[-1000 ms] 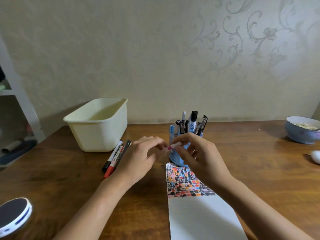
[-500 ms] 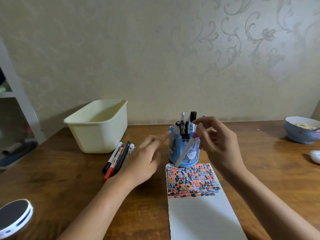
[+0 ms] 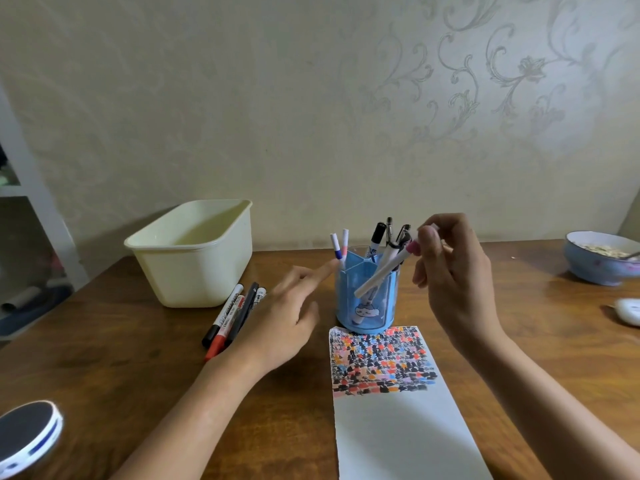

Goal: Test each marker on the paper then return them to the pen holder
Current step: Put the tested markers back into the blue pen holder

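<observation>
My right hand (image 3: 453, 275) pinches a slim white marker with a pink cap (image 3: 382, 271) by its capped end, tilted over the blue pen holder (image 3: 367, 306). The marker's lower end hangs in front of the holder's rim. Several pens and markers stand in the holder. My left hand (image 3: 287, 317) hovers left of the holder, fingers relaxed, its forefinger reaching toward the rim. The white paper (image 3: 398, 420), with a patch of coloured and black test marks at its top, lies in front of the holder. Several markers (image 3: 232, 315) lie on the table beside my left hand.
A cream plastic tub (image 3: 194, 258) stands at the back left of the wooden table (image 3: 104, 362). A blue bowl (image 3: 602, 258) with food sits far right, a white object (image 3: 628, 310) in front of it. A round black-and-white device (image 3: 26, 434) sits at the near left edge.
My hands parted after capping the pink marker. My right hand lifted it up and right over the pen holder; my left hand opened and stayed by the holder.
</observation>
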### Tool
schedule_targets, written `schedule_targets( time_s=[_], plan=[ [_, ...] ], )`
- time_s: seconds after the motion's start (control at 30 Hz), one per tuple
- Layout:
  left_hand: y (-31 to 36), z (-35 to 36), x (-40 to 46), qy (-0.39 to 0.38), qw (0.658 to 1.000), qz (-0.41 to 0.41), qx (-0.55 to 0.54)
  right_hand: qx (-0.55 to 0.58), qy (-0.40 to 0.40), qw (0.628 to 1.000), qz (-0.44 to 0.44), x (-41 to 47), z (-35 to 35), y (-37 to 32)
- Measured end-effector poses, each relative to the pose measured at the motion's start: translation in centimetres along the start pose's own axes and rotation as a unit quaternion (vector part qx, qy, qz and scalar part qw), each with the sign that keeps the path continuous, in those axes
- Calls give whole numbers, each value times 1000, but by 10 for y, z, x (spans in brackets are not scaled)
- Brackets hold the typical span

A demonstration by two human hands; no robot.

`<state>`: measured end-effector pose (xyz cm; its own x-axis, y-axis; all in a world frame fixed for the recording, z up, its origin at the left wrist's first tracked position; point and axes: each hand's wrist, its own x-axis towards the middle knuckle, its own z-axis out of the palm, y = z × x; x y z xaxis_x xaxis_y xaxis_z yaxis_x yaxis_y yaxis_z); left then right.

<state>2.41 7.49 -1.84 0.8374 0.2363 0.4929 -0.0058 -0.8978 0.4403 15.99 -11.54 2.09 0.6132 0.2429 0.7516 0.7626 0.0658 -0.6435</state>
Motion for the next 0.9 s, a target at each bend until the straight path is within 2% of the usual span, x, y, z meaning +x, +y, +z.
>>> schedule_targets(
  time_s=[0.33, 0.6, 0.9],
  plan=[
    [-2, 6, 0, -26, 999, -2, 37, 13, 45, 999, -23, 3, -4, 2],
    [1, 1, 0, -14, 1000, 20, 15, -28, 28, 999, -25, 4, -6, 4],
    [4, 3, -1, -36, 999, 35, 19, -55, -8, 998, -28, 1, -4, 9]
  ],
)
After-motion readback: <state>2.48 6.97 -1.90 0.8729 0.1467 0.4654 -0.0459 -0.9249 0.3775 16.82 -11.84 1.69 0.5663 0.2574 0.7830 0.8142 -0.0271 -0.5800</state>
